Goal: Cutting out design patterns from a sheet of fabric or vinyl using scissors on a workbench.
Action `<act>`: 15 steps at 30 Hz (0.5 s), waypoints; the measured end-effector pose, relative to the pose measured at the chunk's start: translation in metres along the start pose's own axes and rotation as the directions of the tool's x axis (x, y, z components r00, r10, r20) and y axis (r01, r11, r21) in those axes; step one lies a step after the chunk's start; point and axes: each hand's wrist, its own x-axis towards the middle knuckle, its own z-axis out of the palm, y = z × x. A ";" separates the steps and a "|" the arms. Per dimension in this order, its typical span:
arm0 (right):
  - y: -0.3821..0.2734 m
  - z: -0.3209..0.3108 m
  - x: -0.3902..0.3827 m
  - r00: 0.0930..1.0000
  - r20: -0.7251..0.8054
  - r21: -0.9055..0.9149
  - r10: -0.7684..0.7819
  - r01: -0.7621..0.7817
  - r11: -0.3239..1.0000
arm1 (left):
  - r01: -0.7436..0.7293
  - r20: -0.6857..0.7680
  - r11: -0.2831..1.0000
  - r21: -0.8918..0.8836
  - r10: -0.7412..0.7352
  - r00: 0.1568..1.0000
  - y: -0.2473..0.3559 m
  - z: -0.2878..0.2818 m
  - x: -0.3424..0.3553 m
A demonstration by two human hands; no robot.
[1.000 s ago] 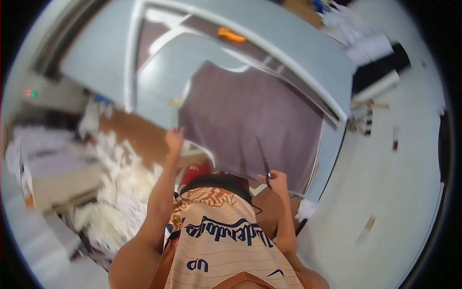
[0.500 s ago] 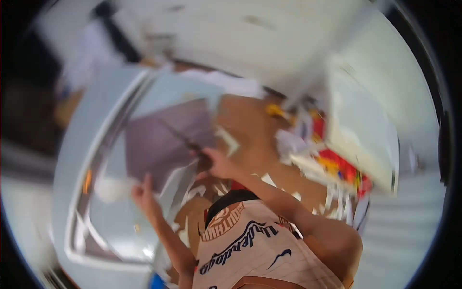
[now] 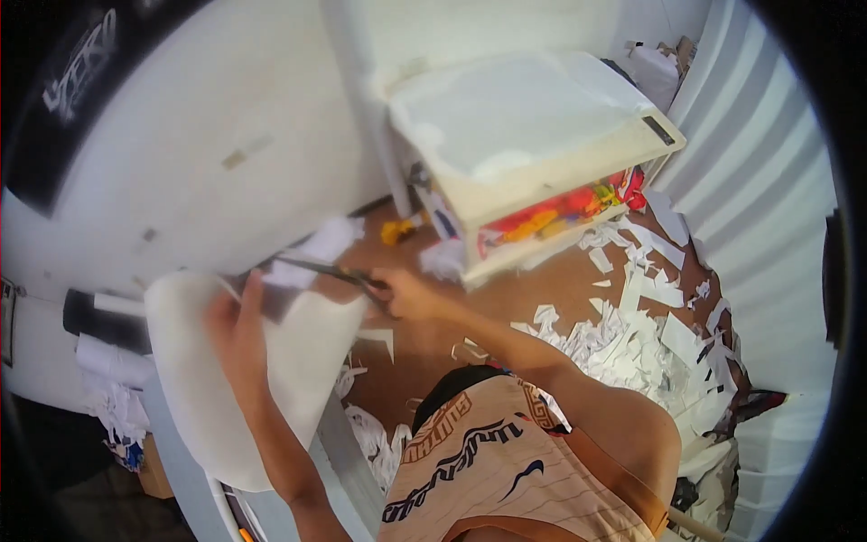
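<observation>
My left hand [image 3: 242,330] pinches the upper edge of a large white sheet of paper [image 3: 316,348], thumb pointing up; its other fingers are blurred. The sheet curls and hangs over the pale blue-grey table [image 3: 167,425]. My right hand [image 3: 402,294] is closed round the handles of a pair of scissors [image 3: 339,271]. The dark blades point left across the sheet's far edge, toward my left thumb. Whether they touch the paper I cannot tell.
A white cabinet [image 3: 524,203] with red and yellow packets inside stands ahead on the right. White paper scraps [image 3: 623,352] pile up on the brown floor [image 3: 388,366]. A white wall [image 3: 262,117] rises beyond the table, and a pleated pale curtain [image 3: 759,172] hangs at right.
The view has swung right, bringing the cabinet and scraps nearer the middle. The white sheet is now raised in my left hand, largely covering the table. The scissors remain in my right hand.
</observation>
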 end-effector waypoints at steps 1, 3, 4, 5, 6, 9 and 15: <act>0.015 -0.034 -0.004 1.000 -0.001 -0.002 -0.010 0.010 1.000 | -0.010 -0.003 1.000 -0.001 0.010 1.000 0.007 0.030 0.015; 0.010 -0.101 -0.010 0.995 -0.031 0.005 0.094 -0.094 0.996 | 0.058 0.169 0.993 0.101 -0.075 0.983 0.023 0.088 0.047; 0.032 -0.129 -0.010 0.996 -0.064 -0.006 0.063 -0.064 0.998 | 0.056 0.132 0.995 0.084 -0.067 0.989 0.036 0.127 0.055; 0.041 -0.158 -0.013 0.995 -0.069 0.003 0.068 -0.068 0.998 | 0.058 0.140 0.994 0.092 -0.070 0.988 0.045 0.160 0.071; 0.049 -0.188 -0.012 0.990 -0.132 0.029 0.056 -0.053 0.998 | 0.047 0.095 0.987 0.151 -0.062 0.994 0.052 0.190 0.089; 0.012 -0.270 0.014 0.965 -0.145 0.067 0.219 -0.211 0.975 | -0.059 0.223 0.992 0.108 0.034 0.974 0.030 0.238 0.181; 0.025 -0.413 0.061 0.981 -0.183 -0.091 0.061 -0.078 0.993 | 0.273 0.522 0.901 -0.338 -0.062 0.851 0.083 0.325 0.345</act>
